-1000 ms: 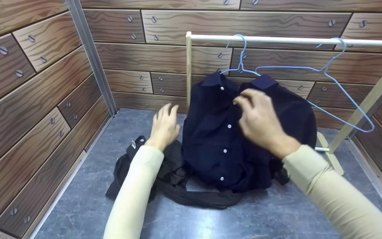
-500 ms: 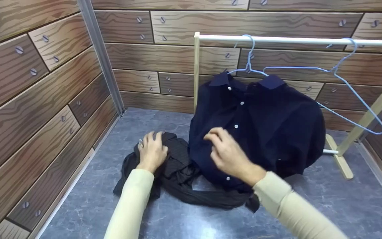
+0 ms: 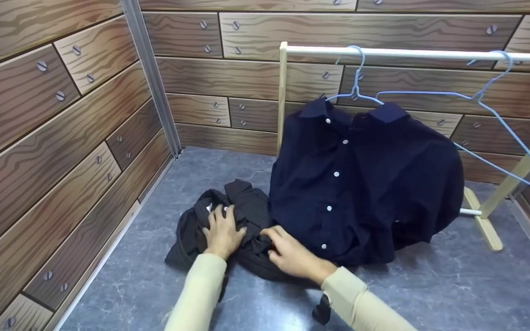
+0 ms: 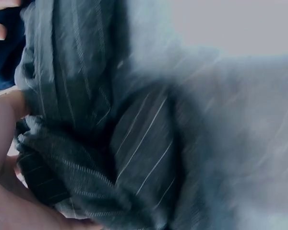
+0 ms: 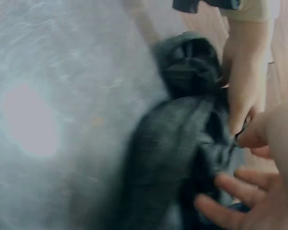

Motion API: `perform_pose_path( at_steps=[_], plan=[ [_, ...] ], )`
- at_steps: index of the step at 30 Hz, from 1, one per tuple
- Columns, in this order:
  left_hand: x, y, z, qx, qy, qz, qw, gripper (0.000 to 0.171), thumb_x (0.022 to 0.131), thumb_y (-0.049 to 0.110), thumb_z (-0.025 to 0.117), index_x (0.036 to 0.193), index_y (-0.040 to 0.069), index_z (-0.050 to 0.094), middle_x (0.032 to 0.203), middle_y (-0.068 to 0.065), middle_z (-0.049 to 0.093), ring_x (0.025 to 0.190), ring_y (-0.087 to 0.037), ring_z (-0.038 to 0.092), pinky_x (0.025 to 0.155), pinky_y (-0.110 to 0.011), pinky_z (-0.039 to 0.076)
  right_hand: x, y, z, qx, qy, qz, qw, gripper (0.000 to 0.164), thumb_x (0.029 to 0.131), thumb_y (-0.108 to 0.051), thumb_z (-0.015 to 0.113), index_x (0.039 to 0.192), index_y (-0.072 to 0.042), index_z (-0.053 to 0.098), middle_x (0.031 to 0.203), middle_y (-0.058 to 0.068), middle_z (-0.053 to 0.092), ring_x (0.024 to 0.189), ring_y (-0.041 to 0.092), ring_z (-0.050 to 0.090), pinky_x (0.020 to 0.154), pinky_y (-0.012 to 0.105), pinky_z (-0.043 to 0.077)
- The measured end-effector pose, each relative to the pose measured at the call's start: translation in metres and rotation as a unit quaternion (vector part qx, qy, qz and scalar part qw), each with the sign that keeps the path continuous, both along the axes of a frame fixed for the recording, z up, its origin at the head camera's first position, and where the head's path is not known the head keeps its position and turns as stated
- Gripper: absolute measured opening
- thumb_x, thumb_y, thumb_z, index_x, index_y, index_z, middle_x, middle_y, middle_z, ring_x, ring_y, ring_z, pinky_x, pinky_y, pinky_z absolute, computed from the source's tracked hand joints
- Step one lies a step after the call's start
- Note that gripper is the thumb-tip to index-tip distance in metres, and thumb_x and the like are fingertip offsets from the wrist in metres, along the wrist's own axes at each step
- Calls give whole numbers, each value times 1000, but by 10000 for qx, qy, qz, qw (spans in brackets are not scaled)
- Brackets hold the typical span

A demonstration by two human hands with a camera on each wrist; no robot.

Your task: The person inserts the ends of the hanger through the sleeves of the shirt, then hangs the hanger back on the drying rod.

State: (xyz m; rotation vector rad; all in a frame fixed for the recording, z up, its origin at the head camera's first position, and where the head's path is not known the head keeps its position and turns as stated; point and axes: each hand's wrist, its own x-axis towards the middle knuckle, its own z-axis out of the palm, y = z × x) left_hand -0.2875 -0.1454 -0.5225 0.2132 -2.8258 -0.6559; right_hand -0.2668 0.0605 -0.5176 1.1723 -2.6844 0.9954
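Note:
A dark pinstriped shirt point(image 3: 251, 202) lies crumpled on the grey surface, a small white button and a light label showing near its collar. My left hand point(image 3: 221, 234) rests on it with fingers spread and thumb apart. In the left wrist view, bunched striped cloth point(image 4: 81, 177) lies between that hand's thumb and fingers. My right hand point(image 3: 292, 255) touches the shirt's right part, its fingers bent a little and held apart in the right wrist view. Just behind hangs a navy button-up shirt point(image 3: 366, 184) on a blue hanger point(image 3: 356, 89), its lower edge close to my right hand.
A clothes rack with a white rail point(image 3: 421, 53) and wooden legs point(image 3: 488, 230) stands at the back right. A second blue hanger point(image 3: 499, 119), without clothes, hangs there. Wood-patterned walls point(image 3: 85, 115) enclose the left and back. A dark cloth end point(image 3: 322, 310) lies near the front.
My right hand has come down and left from the navy shirt to the pinstriped one. My left hand has lowered onto the pinstriped shirt, whose folds have shifted.

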Motion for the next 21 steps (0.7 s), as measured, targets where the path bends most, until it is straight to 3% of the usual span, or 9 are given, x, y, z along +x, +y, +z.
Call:
perform_pose_path(
  at_steps=[4, 11, 17, 21],
  plan=[
    [8, 4, -13, -199, 264, -27, 9995, 62, 82, 27, 79, 135, 10, 53, 142, -22, 44, 135, -43, 39, 94, -71, 41, 4, 7, -20, 248, -80, -334, 9991, 57, 87, -4, 59, 143, -2, 45, 137, 15, 53, 128, 29, 54, 107, 46, 45],
    [20, 8, -23, -567, 429, 3, 9975, 55, 77, 22, 82, 126, 11, 61, 137, -24, 46, 129, -46, 41, 90, -68, 44, 18, 13, -33, 327, -332, -251, 9986, 54, 92, -13, 60, 144, -8, 48, 144, 13, 52, 133, 31, 50, 111, 50, 40],
    [30, 17, -24, -666, 250, -116, 9974, 56, 75, 25, 82, 126, 14, 61, 132, -25, 47, 123, -44, 44, 87, -63, 47, 29, 13, -39, 494, 95, -377, 9980, 43, 92, -23, 63, 132, -8, 58, 129, 5, 60, 118, 26, 57, 100, 48, 45],
    [38, 24, -28, -706, 454, -191, 9963, 55, 73, 26, 83, 122, 14, 61, 127, -24, 49, 117, -42, 46, 82, -59, 49, 38, 15, -43, 552, 473, -560, 9958, 36, 89, -28, 67, 121, -10, 63, 116, -1, 61, 105, 20, 54, 93, 42, 46]
  ],
)
